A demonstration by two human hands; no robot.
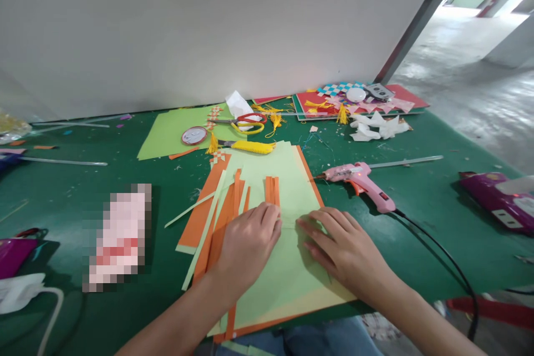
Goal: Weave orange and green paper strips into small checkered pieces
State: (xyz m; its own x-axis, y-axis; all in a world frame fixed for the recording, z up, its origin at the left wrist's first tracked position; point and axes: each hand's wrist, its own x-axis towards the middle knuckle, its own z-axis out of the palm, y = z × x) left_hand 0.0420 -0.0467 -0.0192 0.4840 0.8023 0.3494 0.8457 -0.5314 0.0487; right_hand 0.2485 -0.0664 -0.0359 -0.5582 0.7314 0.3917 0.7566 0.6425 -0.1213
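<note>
Several narrow orange paper strips (pixel 272 190) stand out side by side beyond my left hand (pixel 252 236), whose curled fingers press on their near ends. Under both hands lies a stack of light green paper sheets (pixel 275 283) with orange edges showing. My right hand (pixel 344 242) rests on the right part of the stack, fingers stretched and slightly apart. Between the hands runs a thin pale green strip (pixel 288 226), hard to tell from the sheet. Loose orange and green strips (pixel 221 217) lie beside my left hand.
A pink glue gun (pixel 367 181) with a black cord lies right of the stack. Behind are a yellow cutter knife (pixel 252 147), scissors (pixel 250 122), a round tape roll (pixel 194 134) and yellow tassels (pixel 275 121). A purple device (pixel 496 200) sits far right, a blurred pink item (pixel 120 239) left.
</note>
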